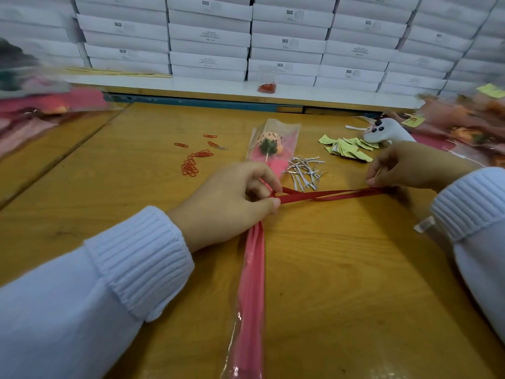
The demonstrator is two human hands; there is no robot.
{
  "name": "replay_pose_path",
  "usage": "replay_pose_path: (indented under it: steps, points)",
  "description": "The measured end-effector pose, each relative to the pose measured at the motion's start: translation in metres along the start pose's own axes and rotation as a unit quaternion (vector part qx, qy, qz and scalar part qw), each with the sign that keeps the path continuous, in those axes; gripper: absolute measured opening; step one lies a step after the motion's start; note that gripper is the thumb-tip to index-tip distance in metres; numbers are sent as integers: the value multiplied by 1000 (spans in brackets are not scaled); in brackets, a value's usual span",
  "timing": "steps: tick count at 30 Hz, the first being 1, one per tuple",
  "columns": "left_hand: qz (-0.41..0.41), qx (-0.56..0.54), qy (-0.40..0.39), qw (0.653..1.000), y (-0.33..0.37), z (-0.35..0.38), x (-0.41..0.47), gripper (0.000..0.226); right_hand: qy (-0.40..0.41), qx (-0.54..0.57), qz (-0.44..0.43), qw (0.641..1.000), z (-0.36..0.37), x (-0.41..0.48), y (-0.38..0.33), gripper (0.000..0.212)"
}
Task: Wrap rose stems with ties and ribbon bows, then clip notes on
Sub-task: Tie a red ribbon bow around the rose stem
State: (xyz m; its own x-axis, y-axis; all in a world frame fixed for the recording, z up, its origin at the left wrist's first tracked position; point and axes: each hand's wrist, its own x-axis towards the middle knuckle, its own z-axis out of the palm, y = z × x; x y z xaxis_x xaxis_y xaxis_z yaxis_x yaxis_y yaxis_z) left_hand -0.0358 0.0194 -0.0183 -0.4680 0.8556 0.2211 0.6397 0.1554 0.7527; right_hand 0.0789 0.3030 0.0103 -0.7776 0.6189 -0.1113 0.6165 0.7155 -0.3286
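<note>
A wrapped rose (pixel 269 144) lies on the wooden table (pixel 341 269), its flower head pointing away from me inside a clear and pink sleeve (pixel 251 283). My left hand (pixel 226 203) pinches the gathered sleeve and one end of a red ribbon (pixel 328 195) at the stem. My right hand (pixel 404 166) pinches the ribbon's other end and holds it stretched out to the right, low over the table. The two ribbon strands cross between my hands.
Silver twist ties (pixel 304 170) lie in a heap beside the rose. Yellow notes (pixel 348 147) and a white tool (pixel 386 131) are at the right, red paper clips (pixel 195 161) at the left. Wrapped rose piles (pixel 41 105) flank both sides. White boxes (pixel 210 36) are stacked behind.
</note>
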Motion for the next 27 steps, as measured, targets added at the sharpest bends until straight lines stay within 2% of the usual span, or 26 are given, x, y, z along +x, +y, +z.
replay_pose_path:
  steps: [8,11,13,16,19,21,27]
  points:
    - [-3,14,3,1000,-2,0,2,12,33,-11,27,999,0,3,6,10]
    - [-6,8,11,1000,-3,1,3,16,131,1,-27,991,-2,0,-1,7]
    - [-10,2,17,1000,-3,1,3,21,165,85,-91,978,-4,-10,-15,10]
    - [-12,4,30,999,-3,1,3,23,72,216,-181,957,-3,-34,-47,13]
    - [-8,11,40,999,-3,2,3,15,-27,203,-260,944,6,-50,-77,12]
    - [-4,7,44,999,-3,2,2,10,-78,188,-275,940,15,-54,-90,16]
    - [10,-25,69,997,-1,2,2,7,-107,151,-290,939,31,-57,-103,14]
